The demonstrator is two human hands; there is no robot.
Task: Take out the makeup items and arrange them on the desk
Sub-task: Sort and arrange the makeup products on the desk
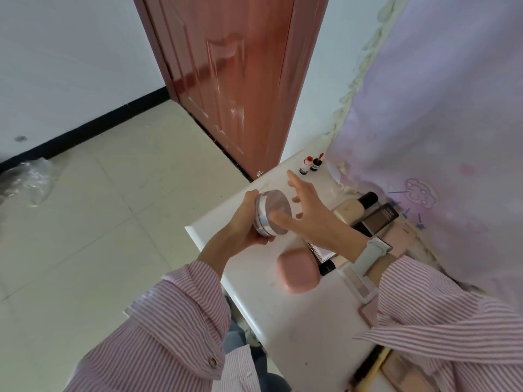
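Observation:
My left hand [245, 222] grips a round silver powder jar [271, 213] above the left end of the white desk [297, 321]. My right hand [308, 209] hovers just right of the jar's lid with fingers spread, thumb near the lid. On the desk lie a pink rounded compact [297, 274], a cream foundation bottle with a black cap [355, 207], a dark brown box [380, 217], a pale palette [359, 281] and two small red-topped lip products [310, 165] at the far end.
A lilac curtain [438, 123] hangs along the desk's right side. A reddish-brown door [235, 80] stands behind the desk. Tiled floor [99, 222] lies to the left, with crumpled clear plastic [28, 176] near the wall. More flat items [390, 369] lie at the desk's near end.

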